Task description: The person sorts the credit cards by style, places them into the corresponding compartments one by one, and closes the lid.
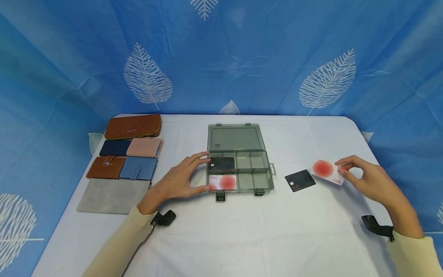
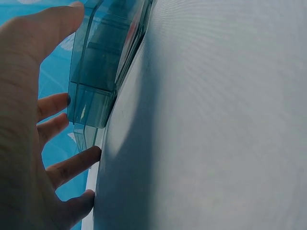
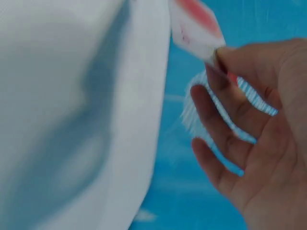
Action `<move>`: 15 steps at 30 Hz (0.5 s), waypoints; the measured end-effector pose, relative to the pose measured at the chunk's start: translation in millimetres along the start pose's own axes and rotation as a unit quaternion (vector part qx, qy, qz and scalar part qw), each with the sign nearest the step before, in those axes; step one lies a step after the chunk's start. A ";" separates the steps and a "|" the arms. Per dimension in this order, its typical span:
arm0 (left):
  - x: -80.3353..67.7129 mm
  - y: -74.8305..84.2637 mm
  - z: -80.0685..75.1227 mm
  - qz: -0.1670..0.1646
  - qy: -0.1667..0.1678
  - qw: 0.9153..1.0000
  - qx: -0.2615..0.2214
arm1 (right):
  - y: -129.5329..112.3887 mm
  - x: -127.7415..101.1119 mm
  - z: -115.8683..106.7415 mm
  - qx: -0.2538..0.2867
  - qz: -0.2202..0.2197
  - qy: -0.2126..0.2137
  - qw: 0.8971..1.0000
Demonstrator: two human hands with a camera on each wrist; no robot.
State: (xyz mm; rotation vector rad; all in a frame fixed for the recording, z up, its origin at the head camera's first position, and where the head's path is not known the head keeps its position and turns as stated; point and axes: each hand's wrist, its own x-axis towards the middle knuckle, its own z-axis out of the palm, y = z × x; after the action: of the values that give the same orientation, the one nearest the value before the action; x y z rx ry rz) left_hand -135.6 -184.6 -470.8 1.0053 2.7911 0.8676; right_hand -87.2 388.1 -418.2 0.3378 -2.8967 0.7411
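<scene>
My right hand [image 1: 367, 179] pinches the corner of a white card with a red circle [image 1: 323, 169] between thumb and fingertips, lifted over the table; the right wrist view shows the same card [image 3: 196, 26] blurred. Just left of it a black VIP card [image 1: 300, 181] lies flat. A clear grey-green compartment box [image 1: 254, 188] stands mid-table with its lid [image 1: 237, 138] folded back. My left hand [image 1: 174, 182] spreads thumb and fairly straight fingers along the box's left side, fingertips right at its edge. Inside, another black VIP card [image 1: 225, 163] lies behind another white-and-red card [image 1: 226, 182].
At the left lie a brown zip wallet [image 1: 133, 127], a navy wallet [image 1: 114, 147], a pink wallet [image 1: 143, 147], a brown snap wallet [image 1: 100, 168], a blue wallet [image 1: 138, 168] and a grey pouch [image 1: 110, 196]. A blue leaf-patterned curtain [image 1: 235, 57] hangs behind the white table [image 1: 242, 234].
</scene>
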 end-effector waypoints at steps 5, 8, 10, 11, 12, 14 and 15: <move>0.8 -0.4 -0.7 0.002 0.000 1.000 0.004 | -38.7 14.0 1.2 -0.015 -0.012 0.002 1.000; 1.7 0.0 -1.7 0.001 0.000 1.000 0.006 | -61.0 24.4 5.4 -0.015 -0.035 0.006 0.999; 1.7 0.8 -2.6 0.000 0.000 1.000 0.006 | -74.2 31.1 10.2 -0.010 -0.056 0.005 0.998; 1.6 1.0 -2.7 0.000 -0.001 1.000 0.006 | -80.5 34.3 12.9 -0.009 -0.067 0.003 0.998; 1.6 1.5 -2.9 -0.001 -0.002 1.000 0.005 | -86.8 37.3 15.9 -0.006 -0.076 0.001 0.997; 1.3 2.0 -3.0 -0.003 -0.004 1.000 0.004 | -98.8 43.1 22.6 0.001 -0.092 -0.007 0.996; 1.1 2.1 -2.8 -0.003 -0.004 1.000 0.004 | -105.0 45.7 25.8 0.004 -0.097 -0.012 0.995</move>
State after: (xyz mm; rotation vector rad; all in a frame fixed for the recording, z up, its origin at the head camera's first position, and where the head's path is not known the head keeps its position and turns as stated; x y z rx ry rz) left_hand -135.9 -183.9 -467.2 0.9984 2.7918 0.8516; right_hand -107.2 277.5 -384.2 0.6236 -2.8300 0.7216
